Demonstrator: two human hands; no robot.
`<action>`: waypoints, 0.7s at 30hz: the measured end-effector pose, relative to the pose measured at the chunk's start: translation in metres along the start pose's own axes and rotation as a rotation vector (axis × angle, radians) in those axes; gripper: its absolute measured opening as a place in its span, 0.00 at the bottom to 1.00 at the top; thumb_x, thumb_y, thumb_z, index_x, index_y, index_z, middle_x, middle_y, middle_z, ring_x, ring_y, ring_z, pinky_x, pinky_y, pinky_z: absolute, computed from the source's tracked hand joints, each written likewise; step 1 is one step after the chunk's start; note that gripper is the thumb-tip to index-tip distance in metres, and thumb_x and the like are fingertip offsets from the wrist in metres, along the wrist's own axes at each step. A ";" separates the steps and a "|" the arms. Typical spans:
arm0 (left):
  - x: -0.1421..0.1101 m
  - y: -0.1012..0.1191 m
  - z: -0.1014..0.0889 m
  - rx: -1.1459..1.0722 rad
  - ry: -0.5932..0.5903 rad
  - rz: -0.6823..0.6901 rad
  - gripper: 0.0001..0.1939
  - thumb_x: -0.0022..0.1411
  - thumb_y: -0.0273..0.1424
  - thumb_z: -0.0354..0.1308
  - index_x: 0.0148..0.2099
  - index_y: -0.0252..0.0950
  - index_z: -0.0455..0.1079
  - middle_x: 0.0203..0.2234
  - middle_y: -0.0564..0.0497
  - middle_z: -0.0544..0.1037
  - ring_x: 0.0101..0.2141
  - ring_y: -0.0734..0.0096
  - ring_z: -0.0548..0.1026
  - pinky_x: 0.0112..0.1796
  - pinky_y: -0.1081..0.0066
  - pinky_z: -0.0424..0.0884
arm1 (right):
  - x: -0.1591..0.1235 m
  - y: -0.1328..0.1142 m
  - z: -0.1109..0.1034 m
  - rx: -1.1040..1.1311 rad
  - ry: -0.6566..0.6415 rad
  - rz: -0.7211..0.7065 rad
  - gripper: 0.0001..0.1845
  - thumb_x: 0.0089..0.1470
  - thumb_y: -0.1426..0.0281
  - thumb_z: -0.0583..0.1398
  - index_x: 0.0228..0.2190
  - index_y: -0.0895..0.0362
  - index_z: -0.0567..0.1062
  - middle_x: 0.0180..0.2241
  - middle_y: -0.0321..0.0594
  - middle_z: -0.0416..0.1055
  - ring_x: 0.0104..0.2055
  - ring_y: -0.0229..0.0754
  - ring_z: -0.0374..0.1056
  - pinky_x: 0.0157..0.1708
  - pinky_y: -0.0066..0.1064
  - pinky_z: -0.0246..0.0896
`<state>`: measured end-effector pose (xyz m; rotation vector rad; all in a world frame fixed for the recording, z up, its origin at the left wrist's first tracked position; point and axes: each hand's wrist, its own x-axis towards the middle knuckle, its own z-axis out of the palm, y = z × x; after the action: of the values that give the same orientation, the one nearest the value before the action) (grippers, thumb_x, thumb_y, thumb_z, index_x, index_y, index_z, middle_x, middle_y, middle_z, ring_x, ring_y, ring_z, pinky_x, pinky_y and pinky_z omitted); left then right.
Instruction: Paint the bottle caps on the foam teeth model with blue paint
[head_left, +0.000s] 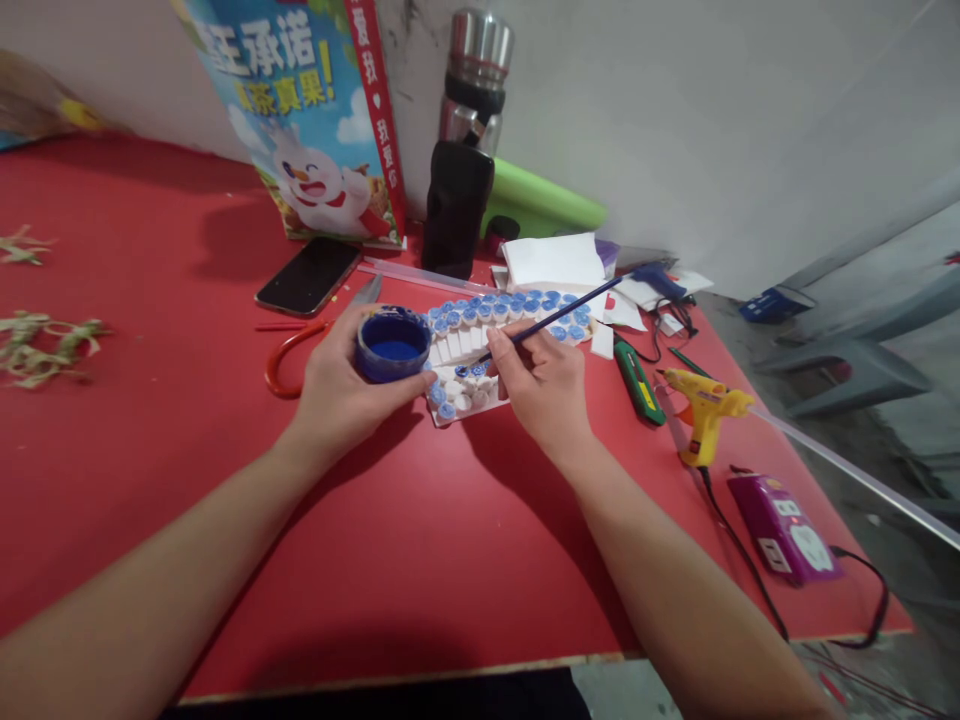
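A: Which step is shown?
B: Apparently painting: the left hand [337,365] grips a pot of blue paint [391,368]; the right hand [546,390] pinches a brush [559,318], its tip at the blue-and-white piece [459,345] on the red table [450,560].
A: The next move calls for what?
B: Probably a light, steady touch on paler tops.
A: Surroundings?
B: Orange-handled scissors [271,372] lie beside the left hand; a green cutter [639,382] and yellow glue gun [705,405] lie rightward. The right hand hides part of the piece.
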<state>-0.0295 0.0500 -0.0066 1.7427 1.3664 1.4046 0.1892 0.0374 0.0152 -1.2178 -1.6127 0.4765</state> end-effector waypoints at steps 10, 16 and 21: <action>-0.001 0.001 -0.001 0.003 -0.006 -0.007 0.28 0.48 0.38 0.77 0.51 0.40 0.74 0.48 0.46 0.82 0.49 0.49 0.82 0.56 0.49 0.79 | -0.002 0.001 0.003 -0.032 -0.036 -0.005 0.15 0.69 0.60 0.61 0.31 0.54 0.74 0.21 0.32 0.72 0.20 0.35 0.65 0.25 0.30 0.59; 0.001 -0.001 0.001 -0.019 0.003 0.009 0.30 0.47 0.39 0.76 0.51 0.37 0.75 0.47 0.46 0.83 0.48 0.52 0.82 0.54 0.51 0.79 | -0.001 0.000 -0.001 -0.105 -0.011 -0.021 0.13 0.68 0.61 0.61 0.32 0.55 0.75 0.21 0.33 0.72 0.22 0.36 0.66 0.25 0.30 0.58; 0.002 -0.002 0.001 -0.026 0.016 0.014 0.31 0.45 0.40 0.77 0.50 0.36 0.75 0.46 0.47 0.83 0.46 0.54 0.81 0.52 0.53 0.78 | -0.001 -0.001 0.000 -0.058 -0.010 -0.008 0.15 0.69 0.59 0.60 0.33 0.55 0.75 0.22 0.33 0.71 0.21 0.35 0.65 0.25 0.29 0.59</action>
<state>-0.0296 0.0523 -0.0080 1.7312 1.3404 1.4403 0.1884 0.0363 0.0157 -1.2534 -1.6494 0.4346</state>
